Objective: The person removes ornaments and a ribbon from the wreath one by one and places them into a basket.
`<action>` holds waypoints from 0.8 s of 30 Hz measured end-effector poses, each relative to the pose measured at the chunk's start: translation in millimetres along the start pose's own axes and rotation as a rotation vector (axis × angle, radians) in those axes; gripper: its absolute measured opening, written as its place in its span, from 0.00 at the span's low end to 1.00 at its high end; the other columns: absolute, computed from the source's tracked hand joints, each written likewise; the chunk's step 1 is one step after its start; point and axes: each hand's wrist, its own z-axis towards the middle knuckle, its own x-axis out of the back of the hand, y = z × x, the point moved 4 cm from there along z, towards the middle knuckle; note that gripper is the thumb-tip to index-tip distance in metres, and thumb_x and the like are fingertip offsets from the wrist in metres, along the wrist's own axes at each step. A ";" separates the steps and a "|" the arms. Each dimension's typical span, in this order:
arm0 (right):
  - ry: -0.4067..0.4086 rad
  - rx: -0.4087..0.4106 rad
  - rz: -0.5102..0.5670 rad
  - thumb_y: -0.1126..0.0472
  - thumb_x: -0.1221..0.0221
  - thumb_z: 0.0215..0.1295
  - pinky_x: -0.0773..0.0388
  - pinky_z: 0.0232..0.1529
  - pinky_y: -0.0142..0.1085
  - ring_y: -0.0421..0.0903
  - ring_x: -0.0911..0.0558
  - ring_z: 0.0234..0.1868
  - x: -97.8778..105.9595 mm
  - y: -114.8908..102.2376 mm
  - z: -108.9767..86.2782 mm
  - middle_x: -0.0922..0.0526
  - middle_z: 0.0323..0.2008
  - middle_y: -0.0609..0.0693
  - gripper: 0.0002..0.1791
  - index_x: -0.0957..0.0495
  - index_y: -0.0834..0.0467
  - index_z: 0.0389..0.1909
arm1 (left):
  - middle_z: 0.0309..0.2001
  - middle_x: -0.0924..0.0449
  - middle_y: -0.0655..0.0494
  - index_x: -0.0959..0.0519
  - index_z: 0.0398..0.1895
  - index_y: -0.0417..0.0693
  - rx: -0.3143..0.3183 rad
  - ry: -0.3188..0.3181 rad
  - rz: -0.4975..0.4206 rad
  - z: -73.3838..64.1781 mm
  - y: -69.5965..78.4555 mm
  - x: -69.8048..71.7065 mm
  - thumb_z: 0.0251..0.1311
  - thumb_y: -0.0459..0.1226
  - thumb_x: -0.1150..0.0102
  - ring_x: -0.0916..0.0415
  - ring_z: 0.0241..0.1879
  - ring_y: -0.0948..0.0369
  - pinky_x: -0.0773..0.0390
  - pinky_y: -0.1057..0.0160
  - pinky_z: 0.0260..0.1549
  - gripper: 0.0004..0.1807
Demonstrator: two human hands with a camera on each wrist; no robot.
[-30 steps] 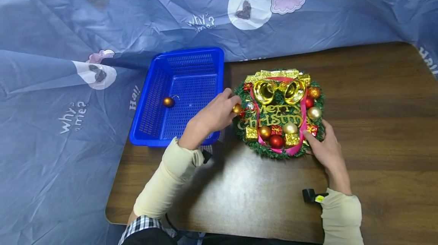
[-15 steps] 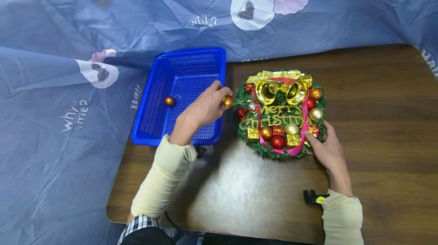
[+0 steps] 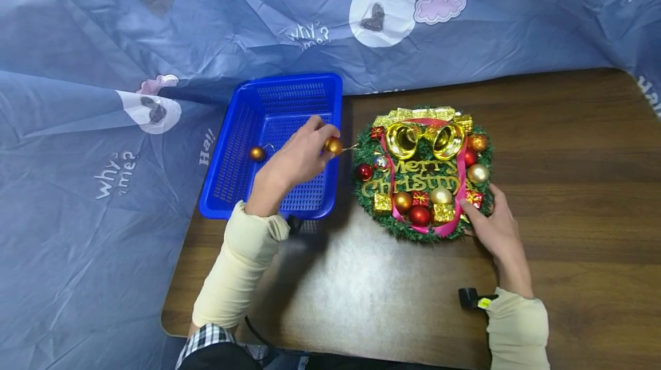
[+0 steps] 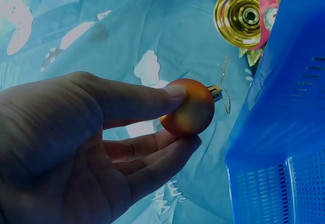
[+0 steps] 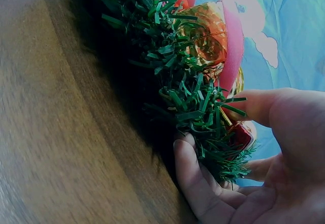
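Observation:
My left hand (image 3: 296, 158) pinches an orange-gold Christmas bauble (image 4: 190, 107) between thumb and fingers, over the right side of the blue basket. A thin gold string loop (image 4: 226, 87) sticks out from the bauble's cap. To the right, a green Christmas wreath (image 3: 384, 222) lies on the table with gold bells (image 3: 403, 140), a pink ribbon, baubles and small gift boxes. My right hand (image 3: 497, 226) grips its lower right edge, thumb on top and fingers under the greenery (image 5: 188, 97). Another gold bauble (image 3: 257, 154) rests inside the basket, its hook visible.
The blue perforated basket (image 3: 213, 209) stands at the table's left, its tall rim between the left hand and the wreath. A printed blue cloth (image 3: 289, 8) hangs behind the wooden table (image 3: 583, 186).
My left hand has moved left from the wreath's left edge to over the basket, carrying the gold bauble. A red bauble there is now uncovered. The right hand stays on the wreath.

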 end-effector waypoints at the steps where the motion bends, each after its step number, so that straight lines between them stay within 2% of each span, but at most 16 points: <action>1: 0.001 0.000 -0.004 0.36 0.50 0.61 0.26 0.31 0.27 0.41 0.20 0.27 0.2 0.1 0.1 0.37 0.60 0.69 0.49 0.64 0.53 0.72 | 0.42 0.32 0.47 0.25 0.49 0.40 0.006 0.000 0.001 -0.1 -0.9 0.8 0.57 0.30 0.42 0.31 0.40 0.55 0.27 0.60 0.43 0.15; 5: 0.009 0.006 -0.014 0.36 0.50 0.60 0.27 0.31 0.27 0.40 0.20 0.28 0.3 0.2 -0.1 0.36 0.60 0.68 0.48 0.63 0.52 0.72 | 0.42 0.32 0.48 0.25 0.48 0.42 0.024 0.001 0.006 -1.2 -4.3 4.1 0.57 0.31 0.42 0.31 0.39 0.56 0.27 0.60 0.42 0.14; 12: 0.003 0.015 0.015 0.37 0.49 0.61 0.22 0.29 0.32 0.40 0.21 0.28 -0.7 0.2 -0.5 0.36 0.59 0.69 0.48 0.63 0.53 0.72 | 0.41 0.33 0.48 0.24 0.46 0.43 0.070 0.020 0.019 -5.0 -15.3 10.3 0.57 0.30 0.43 0.31 0.38 0.55 0.28 0.58 0.42 0.13; 19: -0.004 0.012 0.041 0.38 0.49 0.61 0.21 0.28 0.33 0.40 0.19 0.25 -0.1 0.2 -0.2 0.37 0.59 0.69 0.48 0.64 0.52 0.72 | 0.42 0.33 0.47 0.24 0.46 0.44 0.114 0.019 0.029 -7.3 -27.7 11.4 0.56 0.31 0.43 0.30 0.39 0.52 0.28 0.56 0.42 0.13; 24: -0.007 0.015 0.029 0.38 0.50 0.61 0.21 0.29 0.33 0.40 0.20 0.28 -0.2 -0.7 -0.6 0.38 0.60 0.70 0.48 0.64 0.53 0.72 | 0.40 0.32 0.46 0.24 0.44 0.43 0.128 0.034 0.045 -9.6 -35.0 12.8 0.56 0.30 0.43 0.30 0.37 0.51 0.28 0.55 0.41 0.12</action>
